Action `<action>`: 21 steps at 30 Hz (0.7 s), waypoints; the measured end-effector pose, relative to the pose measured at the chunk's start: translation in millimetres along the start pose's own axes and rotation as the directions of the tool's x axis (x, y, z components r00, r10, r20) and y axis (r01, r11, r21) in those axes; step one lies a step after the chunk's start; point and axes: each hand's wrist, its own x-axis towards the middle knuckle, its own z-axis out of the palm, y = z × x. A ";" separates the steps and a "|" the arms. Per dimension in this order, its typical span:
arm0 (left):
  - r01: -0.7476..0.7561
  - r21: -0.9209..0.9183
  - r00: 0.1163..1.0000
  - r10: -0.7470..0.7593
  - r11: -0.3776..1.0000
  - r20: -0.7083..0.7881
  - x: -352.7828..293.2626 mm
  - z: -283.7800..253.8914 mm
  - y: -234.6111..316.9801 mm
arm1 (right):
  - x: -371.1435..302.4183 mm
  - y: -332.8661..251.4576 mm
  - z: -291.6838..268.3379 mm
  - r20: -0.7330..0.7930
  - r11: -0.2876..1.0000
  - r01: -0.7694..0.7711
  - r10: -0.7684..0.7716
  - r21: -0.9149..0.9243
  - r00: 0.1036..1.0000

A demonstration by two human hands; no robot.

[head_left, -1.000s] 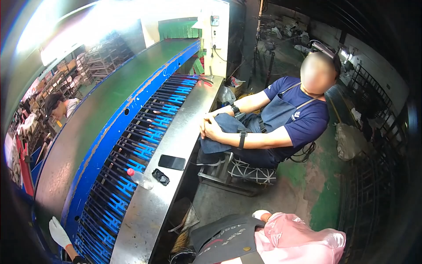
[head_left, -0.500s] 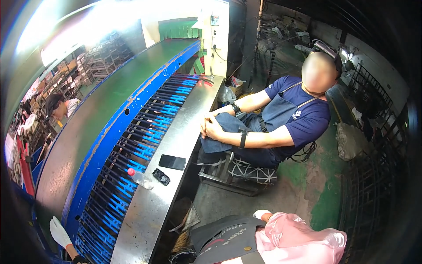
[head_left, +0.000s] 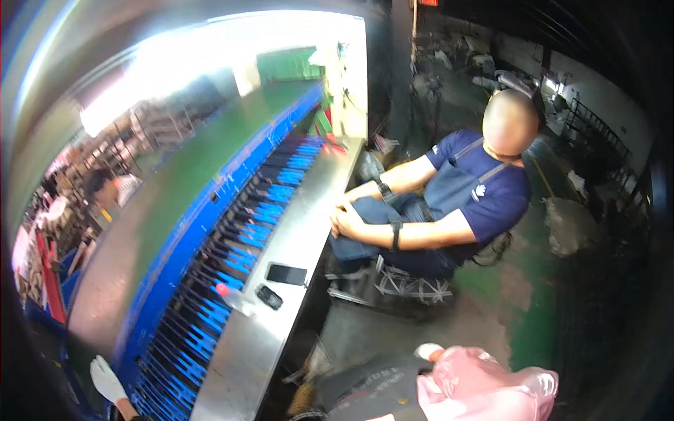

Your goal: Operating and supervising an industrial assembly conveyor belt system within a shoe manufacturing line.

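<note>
My left hand [head_left: 107,379], in a white glove, is at the lower left beside the near end of the blue conveyor frame [head_left: 151,309]. Its fingers are stretched out and nothing shows in them; contact with the frame is unclear. My right hand [head_left: 427,351], also in a white glove, is low in the picture by my dark apron [head_left: 368,386] and pink sleeve [head_left: 484,386]. Its fingers are too blurred and hidden to read. Beside the frame runs a row of blue slotted bars [head_left: 210,319]. A metal ledge [head_left: 235,351] borders it.
On the ledge are a black phone [head_left: 286,274], a small black case [head_left: 268,297], a clear bottle with a red cap [head_left: 235,298] and red-handled pliers [head_left: 335,146]. A co-worker [head_left: 484,182] sits across the ledge, hands clasped. Another person [head_left: 116,188] is beyond the green belt [head_left: 189,154].
The whole view has shifted, so the scene sits lower and slightly to the right, with more blur. My hands keep about the same places relative to the conveyor and apron.
</note>
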 end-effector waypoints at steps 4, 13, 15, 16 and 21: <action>0.006 0.019 1.000 -0.006 1.000 0.005 -17.7 6.5 -12.4 | 59.1 54.9 44.6 0.042 0.999 -0.016 0.017 -0.042 0.999; 0.039 0.105 0.999 -0.041 0.994 0.016 -32.1 -77.9 71.0 | -2.2 -27.5 -24.6 0.057 0.991 -0.029 0.022 0.131 0.998; 0.014 0.032 0.999 -0.013 0.999 -0.033 -15.8 -32.1 27.4 | -21.0 -39.5 -37.8 0.054 0.992 -0.023 0.017 0.121 0.998; -0.020 -0.045 0.996 0.016 0.999 -0.082 -8.3 -9.6 5.4 | -27.4 -42.6 -41.2 0.048 0.993 -0.023 0.018 0.115 0.999; -0.038 -0.054 0.999 0.036 0.998 -0.039 -0.7 -2.4 4.9 | -9.5 -28.1 -28.1 0.018 0.998 0.017 -0.018 0.057 1.000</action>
